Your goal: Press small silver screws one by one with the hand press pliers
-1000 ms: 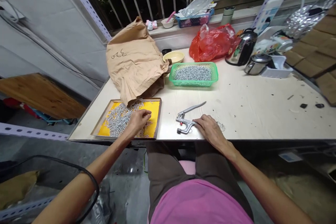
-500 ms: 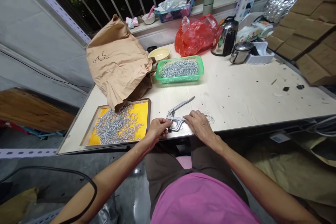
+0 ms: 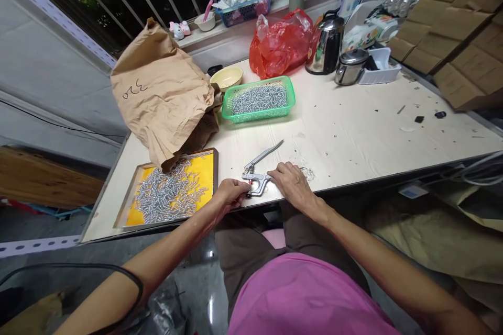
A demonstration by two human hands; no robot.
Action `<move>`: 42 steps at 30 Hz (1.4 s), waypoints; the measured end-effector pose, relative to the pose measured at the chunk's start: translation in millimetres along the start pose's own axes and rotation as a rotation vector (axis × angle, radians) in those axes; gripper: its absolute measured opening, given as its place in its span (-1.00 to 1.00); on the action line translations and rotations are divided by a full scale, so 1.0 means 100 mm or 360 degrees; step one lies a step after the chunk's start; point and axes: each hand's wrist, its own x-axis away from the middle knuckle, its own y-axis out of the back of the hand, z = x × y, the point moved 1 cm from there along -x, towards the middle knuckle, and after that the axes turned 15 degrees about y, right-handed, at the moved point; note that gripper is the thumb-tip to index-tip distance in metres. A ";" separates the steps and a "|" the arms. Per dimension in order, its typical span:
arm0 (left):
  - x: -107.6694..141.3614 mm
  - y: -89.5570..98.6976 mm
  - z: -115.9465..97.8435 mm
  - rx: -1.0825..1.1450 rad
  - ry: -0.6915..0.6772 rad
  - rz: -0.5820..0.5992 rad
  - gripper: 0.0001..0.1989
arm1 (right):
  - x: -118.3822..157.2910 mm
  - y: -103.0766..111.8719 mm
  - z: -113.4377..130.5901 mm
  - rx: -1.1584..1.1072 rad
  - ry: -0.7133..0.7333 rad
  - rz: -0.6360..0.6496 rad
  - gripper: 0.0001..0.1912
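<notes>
Hand pliers (image 3: 259,183) with a silver-grey frame lie on the table near its front edge, one long handle slanting up to the right. My left hand (image 3: 231,193) is closed at the left side of the pliers' jaw, fingertips pinched by a small red spot; what it pinches is too small to name. On the right, my right hand (image 3: 292,180) has its fingers bent together over the end of the pliers' frame, its fingertips touching it. Left of my left hand is a shallow tray (image 3: 216,172) with a yellow bottom and many small metal pieces (image 3: 163,196).
A green basket (image 3: 259,116) of small metal pieces stands behind the pliers. Around it are a brown paper bag (image 3: 161,94), a cream bowl (image 3: 227,78), a red plastic bag (image 3: 279,44), a kettle (image 3: 326,44) and a metal pot (image 3: 349,69). Cardboard (image 3: 448,15) leans at the right.
The camera view has shifted, so the table's things appear further left. Both hands keep nearly the same place at the pliers, the left fingertips slightly lower beside the jaw.
</notes>
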 end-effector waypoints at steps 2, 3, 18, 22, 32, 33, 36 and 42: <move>0.02 0.01 -0.02 -0.0014 0.0054 0.0042 -0.74 | 0.00 0.01 0.00 0.0015 0.0006 0.0002 -0.76; 0.03 0.01 -0.03 -0.0030 0.0077 0.0054 -0.75 | 0.00 0.01 0.01 0.0023 0.0015 0.0008 -0.76; 0.04 0.07 -0.06 -0.0316 0.0168 0.0179 -0.81 | 0.01 0.09 -0.01 0.0050 0.0133 0.0240 -0.80; 0.04 0.07 -0.12 -0.0453 0.0193 0.0206 -0.77 | 0.02 0.10 0.03 0.0060 0.0129 0.0252 -0.79; 0.01 0.06 -0.05 -0.0405 0.0184 0.0248 -0.72 | -0.30 0.28 -0.31 -0.0092 0.0274 0.0470 -0.14; -0.02 0.07 -0.03 -0.0391 0.0171 0.0254 -0.72 | -0.37 0.29 -0.37 -0.0107 0.0300 0.0548 -0.06; -0.06 0.08 0.00 -0.0339 0.0126 0.0261 -0.72 | -0.56 0.30 -0.45 -0.0154 0.0378 0.0739 0.00; -0.01 0.07 0.03 -0.0315 0.0138 0.0227 -0.69 | -0.59 0.38 -0.34 -0.0046 0.0407 0.0755 -0.29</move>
